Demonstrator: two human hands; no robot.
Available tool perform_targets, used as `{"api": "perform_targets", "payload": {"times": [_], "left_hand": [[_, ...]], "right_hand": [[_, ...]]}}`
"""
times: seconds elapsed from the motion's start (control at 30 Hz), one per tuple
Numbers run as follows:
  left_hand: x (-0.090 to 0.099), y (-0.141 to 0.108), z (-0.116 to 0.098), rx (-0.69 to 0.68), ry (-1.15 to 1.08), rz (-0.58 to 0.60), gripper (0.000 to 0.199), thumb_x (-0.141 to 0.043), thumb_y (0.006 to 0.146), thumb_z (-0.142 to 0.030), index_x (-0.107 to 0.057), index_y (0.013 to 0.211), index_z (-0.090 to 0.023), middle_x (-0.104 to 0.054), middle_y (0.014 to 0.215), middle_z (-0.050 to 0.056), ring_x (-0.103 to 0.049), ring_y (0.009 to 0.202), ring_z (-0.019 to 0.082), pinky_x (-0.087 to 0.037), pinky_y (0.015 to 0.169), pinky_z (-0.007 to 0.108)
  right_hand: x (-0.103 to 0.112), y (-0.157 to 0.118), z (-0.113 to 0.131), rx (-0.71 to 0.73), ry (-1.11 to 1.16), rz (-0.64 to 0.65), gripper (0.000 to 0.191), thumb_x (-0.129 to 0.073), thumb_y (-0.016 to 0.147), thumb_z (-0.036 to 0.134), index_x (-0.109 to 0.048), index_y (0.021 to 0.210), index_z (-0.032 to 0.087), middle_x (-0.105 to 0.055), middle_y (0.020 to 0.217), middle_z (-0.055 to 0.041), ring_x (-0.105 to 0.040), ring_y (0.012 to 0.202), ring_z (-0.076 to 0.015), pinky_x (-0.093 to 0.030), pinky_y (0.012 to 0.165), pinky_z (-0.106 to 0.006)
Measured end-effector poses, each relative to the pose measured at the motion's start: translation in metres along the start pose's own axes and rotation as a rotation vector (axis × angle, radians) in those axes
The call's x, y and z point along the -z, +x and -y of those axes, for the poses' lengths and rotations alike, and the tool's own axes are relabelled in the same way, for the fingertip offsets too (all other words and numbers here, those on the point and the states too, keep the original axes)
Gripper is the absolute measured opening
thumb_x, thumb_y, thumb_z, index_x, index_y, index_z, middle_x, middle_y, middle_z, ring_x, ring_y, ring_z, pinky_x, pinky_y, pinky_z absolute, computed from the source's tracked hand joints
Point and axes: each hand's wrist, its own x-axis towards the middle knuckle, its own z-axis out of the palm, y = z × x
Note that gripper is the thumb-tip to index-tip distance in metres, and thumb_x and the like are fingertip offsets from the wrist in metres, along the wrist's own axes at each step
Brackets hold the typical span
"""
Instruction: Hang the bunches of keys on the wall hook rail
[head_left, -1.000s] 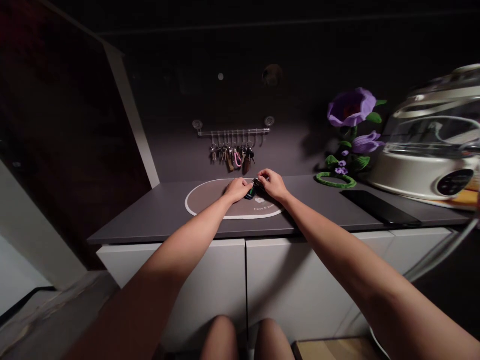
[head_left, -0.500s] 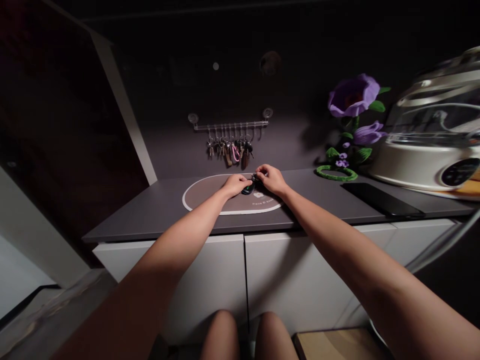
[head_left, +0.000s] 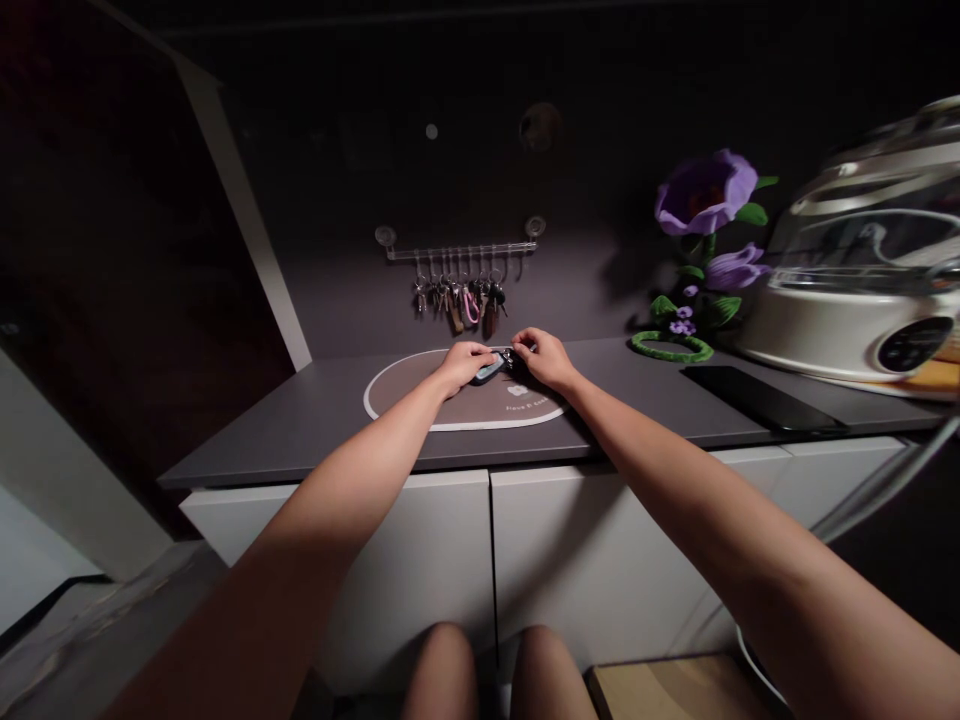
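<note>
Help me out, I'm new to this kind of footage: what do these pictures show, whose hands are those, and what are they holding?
There is no robot here. A camera on a person's head looks forward and down at their own bare hands. The left hand holds a small dark fob-like object over an oval mat. The right hand is at small metal pieces beside it; its grip is too small to make out. The mat lies on a grey counter. To the right are purple flowers, a black slab, perhaps a phone, and a pale appliance. Keys hang from a clear rail behind.
</note>
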Motion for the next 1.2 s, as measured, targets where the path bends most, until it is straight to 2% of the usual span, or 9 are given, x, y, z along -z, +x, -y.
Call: {"api": "perform_targets", "payload": {"times": [0.23,0.5,0.73,1.03,1.2], "left_hand": [[0.006,0.006,-0.003,-0.008,-0.258,-0.015,0.015,-0.065,0.061,-0.017,-0.065,0.075,-0.011,-0.063,0.059,0.001,-0.053,0.051,0.009,-0.040,0.053,0.022],[0.005,0.006,-0.010,-0.044,-0.499,-0.040,0.016,-0.071,0.059,-0.015,-0.062,0.072,-0.010,-0.063,0.063,0.001,-0.056,0.058,0.009,-0.045,0.071,0.026],[0.005,0.004,-0.017,-0.025,-0.663,-0.040,0.007,-0.061,0.068,-0.007,-0.059,0.075,-0.008,-0.063,0.063,0.002,-0.058,0.059,0.009,-0.047,0.074,0.028],[0.006,0.003,-0.024,-0.027,-0.768,-0.057,0.004,-0.060,0.071,-0.007,-0.058,0.074,-0.008,-0.064,0.065,0.003,-0.063,0.068,0.014,-0.048,0.082,0.035],[0.006,0.001,-0.026,-0.039,-0.772,-0.047,0.004,-0.059,0.071,-0.007,-0.058,0.074,-0.008,-0.064,0.065,0.003,-0.063,0.063,0.012,-0.049,0.081,0.035]], "right_hand": [[0.001,0.000,0.000,0.023,0.011,-0.033,0.015,-0.047,0.075,0.021,-0.060,0.083,0.016,-0.062,0.083,-0.0046,-0.053,0.073,-0.0134,-0.041,0.074,-0.028],[0.004,-0.001,0.006,0.066,0.067,-0.060,0.019,-0.046,0.073,0.020,-0.058,0.087,0.016,-0.061,0.087,-0.0048,-0.053,0.076,-0.0137,-0.042,0.077,-0.030],[0.007,-0.005,0.014,0.161,0.083,-0.094,0.021,-0.043,0.070,0.017,-0.056,0.086,0.017,-0.058,0.088,-0.0052,-0.052,0.077,-0.0152,-0.042,0.076,-0.030],[0.008,-0.008,0.021,0.332,0.018,-0.106,0.015,-0.052,0.071,0.023,-0.053,0.085,0.018,-0.054,0.088,-0.0047,-0.051,0.086,-0.0174,-0.041,0.080,-0.031],[0.006,-0.007,0.017,0.375,-0.005,-0.139,0.012,-0.050,0.078,0.029,-0.056,0.083,0.019,-0.052,0.089,-0.0051,-0.051,0.087,-0.0169,-0.041,0.082,-0.031]]}}
